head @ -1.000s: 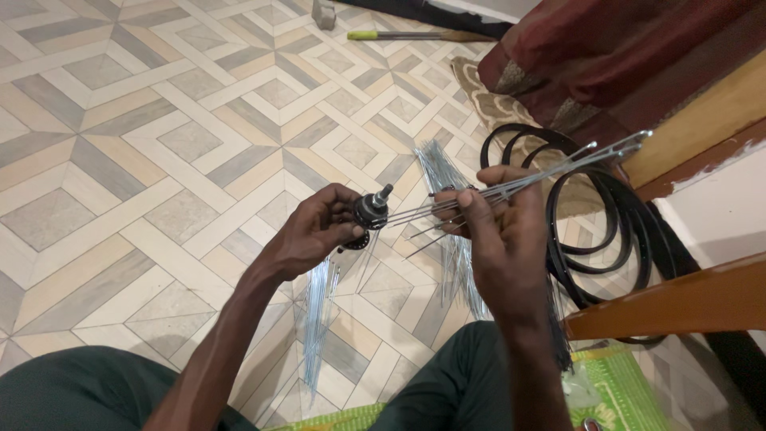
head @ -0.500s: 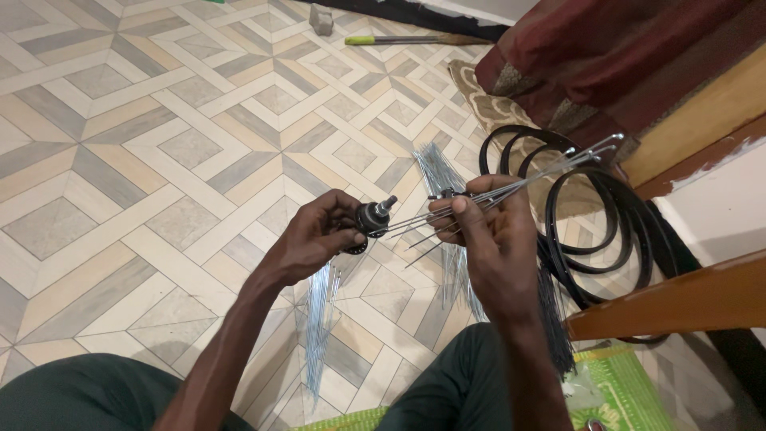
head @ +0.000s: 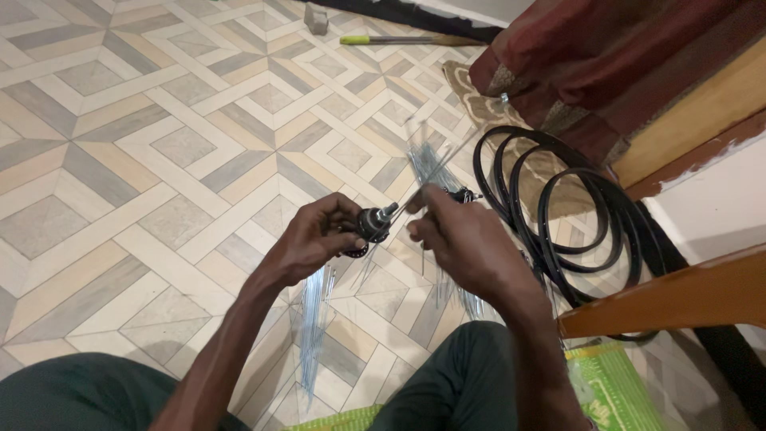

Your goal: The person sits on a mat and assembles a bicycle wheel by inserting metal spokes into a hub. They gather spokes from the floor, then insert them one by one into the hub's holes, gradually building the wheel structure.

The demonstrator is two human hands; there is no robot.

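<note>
geometric tiled floor (head: pixel 120 160), loose spokes (head: pixel 313 319) lying by the knees. left hand (head: pixel 315 239) curled around a black wheel hub (head: pixel 373 225); right hand (head: pixel 463 239) pinching a spoke (head: pixel 435 172) at the hub. black rims (head: pixel 574 215) stacked right, beside a wooden frame (head: pixel 678 295).

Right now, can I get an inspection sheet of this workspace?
Surface: patterned tile floor.
Job's things: black wheel hub with thin spokes; loose spokes on floor.
Clutter: black rims, green-handled tool, green mat.
Hands: left hand grips the hub; right hand pinches a spoke.
Cables: nothing seen.
Surroundings: wooden furniture, dark red cloth.
</note>
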